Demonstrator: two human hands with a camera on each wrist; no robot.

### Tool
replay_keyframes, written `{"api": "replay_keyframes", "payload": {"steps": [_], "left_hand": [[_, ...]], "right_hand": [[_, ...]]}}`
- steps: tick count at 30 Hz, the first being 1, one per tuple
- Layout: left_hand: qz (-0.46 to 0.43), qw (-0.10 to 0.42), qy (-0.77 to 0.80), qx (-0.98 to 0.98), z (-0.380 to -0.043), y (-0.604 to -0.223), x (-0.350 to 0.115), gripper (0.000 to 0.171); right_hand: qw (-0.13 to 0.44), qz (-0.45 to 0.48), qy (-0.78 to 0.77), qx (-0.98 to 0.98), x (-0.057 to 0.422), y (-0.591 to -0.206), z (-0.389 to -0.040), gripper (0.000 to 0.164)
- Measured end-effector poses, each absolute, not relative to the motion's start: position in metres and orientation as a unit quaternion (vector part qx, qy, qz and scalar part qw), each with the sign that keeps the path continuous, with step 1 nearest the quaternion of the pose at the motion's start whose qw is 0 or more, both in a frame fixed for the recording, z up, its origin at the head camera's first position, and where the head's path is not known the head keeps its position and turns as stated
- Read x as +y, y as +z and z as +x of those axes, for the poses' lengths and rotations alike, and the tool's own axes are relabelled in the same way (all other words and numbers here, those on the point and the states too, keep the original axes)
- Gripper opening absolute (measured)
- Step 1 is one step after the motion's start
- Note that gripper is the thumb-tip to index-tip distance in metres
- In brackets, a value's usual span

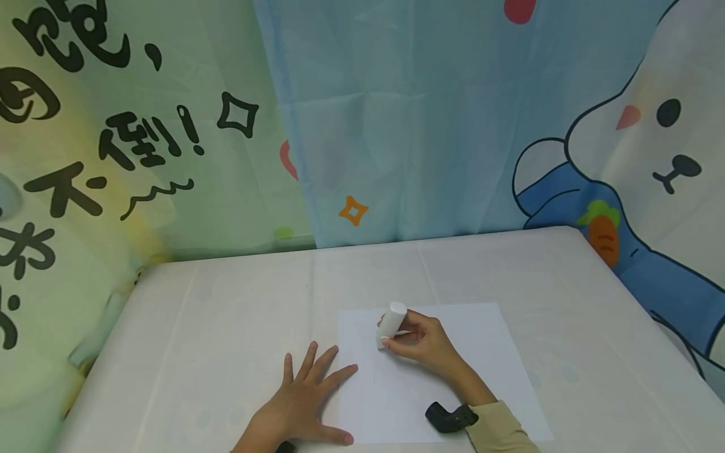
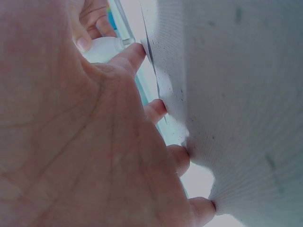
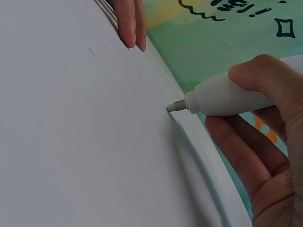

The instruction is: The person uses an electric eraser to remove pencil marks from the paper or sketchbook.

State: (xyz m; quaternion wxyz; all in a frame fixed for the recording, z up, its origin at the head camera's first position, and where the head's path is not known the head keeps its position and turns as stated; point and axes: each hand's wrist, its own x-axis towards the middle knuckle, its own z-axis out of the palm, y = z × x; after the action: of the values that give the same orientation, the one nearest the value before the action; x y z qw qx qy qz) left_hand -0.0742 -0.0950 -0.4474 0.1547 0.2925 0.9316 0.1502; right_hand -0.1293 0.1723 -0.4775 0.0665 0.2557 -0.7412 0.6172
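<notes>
A white electric eraser (image 1: 391,325), thick-bodied with a narrow tip, is pinched between the thumb and fingers of my right hand (image 1: 427,346). It leans with its tip down on a white sheet of paper (image 1: 464,371). In the right wrist view the eraser (image 3: 236,94) meets the paper at its tip, with tiny specks beside it. My left hand (image 1: 306,393) lies with fingers spread at the paper's left edge, its index fingertip over the sheet. The left palm (image 2: 109,142) fills much of the left wrist view.
The paper lies on a table with a white cloth (image 1: 238,327). A black wrist device (image 1: 450,417) sits by my right sleeve (image 1: 501,428). Behind the table hangs a printed curtain (image 1: 396,126) with a cartoon figure and lettering.
</notes>
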Motion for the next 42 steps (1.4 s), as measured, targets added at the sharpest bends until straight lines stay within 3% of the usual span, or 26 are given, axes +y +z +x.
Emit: {"api": "replay_keyframes", "payload": {"steps": [42], "left_hand": [[0.299, 0.153, 0.163, 0.928, -0.0742, -0.4480, -0.0966, 0.097]], "right_hand": [[0.080, 0.255, 0.618, -0.740, 0.1731, -0.4784, -0.1295, 0.037]]}}
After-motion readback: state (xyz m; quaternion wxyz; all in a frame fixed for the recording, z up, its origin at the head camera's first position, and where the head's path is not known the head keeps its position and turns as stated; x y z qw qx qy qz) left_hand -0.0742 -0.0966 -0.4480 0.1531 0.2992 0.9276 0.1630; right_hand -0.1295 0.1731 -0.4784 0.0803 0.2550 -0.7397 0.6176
